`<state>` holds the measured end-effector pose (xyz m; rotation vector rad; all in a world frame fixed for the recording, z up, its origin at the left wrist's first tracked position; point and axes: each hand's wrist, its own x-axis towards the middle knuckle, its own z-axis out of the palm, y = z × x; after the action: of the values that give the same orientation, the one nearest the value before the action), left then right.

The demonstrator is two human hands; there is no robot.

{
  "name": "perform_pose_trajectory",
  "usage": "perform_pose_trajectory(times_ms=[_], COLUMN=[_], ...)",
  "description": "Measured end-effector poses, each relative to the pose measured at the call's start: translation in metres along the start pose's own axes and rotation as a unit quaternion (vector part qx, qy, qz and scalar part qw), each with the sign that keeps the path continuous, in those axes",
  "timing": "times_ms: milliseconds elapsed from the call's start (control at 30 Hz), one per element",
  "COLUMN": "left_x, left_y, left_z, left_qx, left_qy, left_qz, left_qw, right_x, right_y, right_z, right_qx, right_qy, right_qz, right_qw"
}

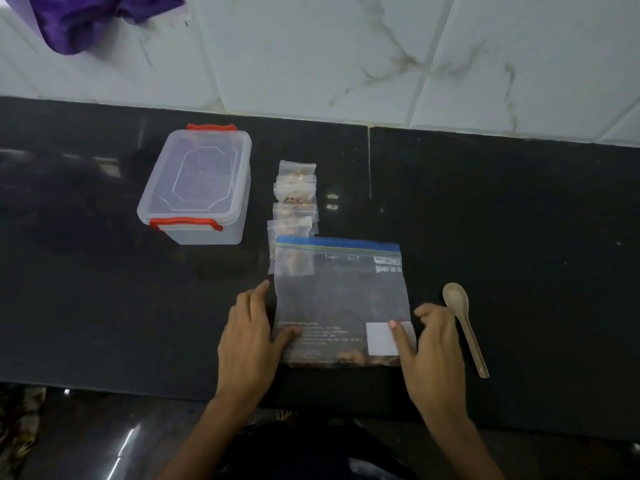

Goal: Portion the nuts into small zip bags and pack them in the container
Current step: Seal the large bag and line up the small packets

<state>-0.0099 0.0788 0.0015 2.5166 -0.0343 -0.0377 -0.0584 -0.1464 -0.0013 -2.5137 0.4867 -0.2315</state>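
Note:
A large clear zip bag [341,296] with a blue seal strip lies flat on the black counter [519,237], a few nuts at its near end. My left hand [247,336] rests at its left edge, thumb lying on the plastic. My right hand [433,344] rests at its lower right corner, thumb pressing on the bag beside a white label. Several small zip bags with nuts [296,202] lie in a row behind it, the nearest one partly under the big bag. A clear container [197,185] with red clips, lid on, stands to the left.
A beige plastic spoon [464,323] lies on the counter just right of my right hand. A white tiled wall [346,57] backs the counter, with a purple cloth [93,15] hanging at the top left. The counter's front edge runs under my wrists.

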Motion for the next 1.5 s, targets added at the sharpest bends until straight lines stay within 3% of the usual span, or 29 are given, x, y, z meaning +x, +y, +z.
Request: perform_pose_trajectory(times_ms=[100,167,233,367,500,667,733,933,1067,1233,1333,1500], left_x=[-0.005,-0.009,-0.015,-0.012,0.007,0.014,0.014,0.022,0.026,0.034,0.039,0.039], left_y=[-0.006,-0.014,-0.021,-0.023,-0.011,0.000,-0.003,-0.023,-0.037,-0.035,-0.026,-0.025], left_z=[-0.002,0.001,0.004,0.002,-0.002,-0.005,-0.006,-0.015,-0.018,-0.013,-0.018,-0.013], left_qx=[0.055,0.096,0.132,0.109,0.038,0.104,0.121,0.154,0.199,0.196,0.185,0.160], left_qy=[0.064,0.013,-0.073,-0.116,-0.156,-0.104,-0.096,-0.130,-0.137,-0.052,-0.053,-0.130], left_qz=[0.179,0.291,0.327,0.275,0.166,0.118,0.133,0.287,0.366,0.469,0.460,0.334], left_qw=[0.980,0.952,0.933,0.948,0.973,0.982,0.979,0.936,0.899,0.860,0.867,0.920], right_x=[-0.006,-0.007,-0.005,0.014,0.033,0.042,0.041,0.035,0.030,0.038,0.047,0.058], right_y=[0.015,0.023,0.029,0.022,0.009,0.000,-0.001,-0.002,-0.007,-0.023,-0.026,-0.024], right_z=[-0.008,-0.016,-0.019,-0.027,-0.031,-0.028,-0.031,-0.034,-0.034,-0.044,-0.048,-0.046], right_qx=[-0.003,-0.030,-0.075,-0.102,-0.113,-0.101,-0.123,-0.249,-0.277,-0.252,-0.247,-0.253], right_qy=[-0.037,-0.119,-0.159,-0.215,-0.286,-0.260,-0.242,-0.182,-0.210,-0.255,-0.295,-0.353], right_qz=[-0.167,-0.198,-0.216,-0.215,-0.171,-0.171,-0.199,-0.274,-0.277,-0.239,-0.215,-0.187], right_qw=[0.985,0.972,0.960,0.947,0.936,0.945,0.942,0.911,0.896,0.903,0.898,0.881])
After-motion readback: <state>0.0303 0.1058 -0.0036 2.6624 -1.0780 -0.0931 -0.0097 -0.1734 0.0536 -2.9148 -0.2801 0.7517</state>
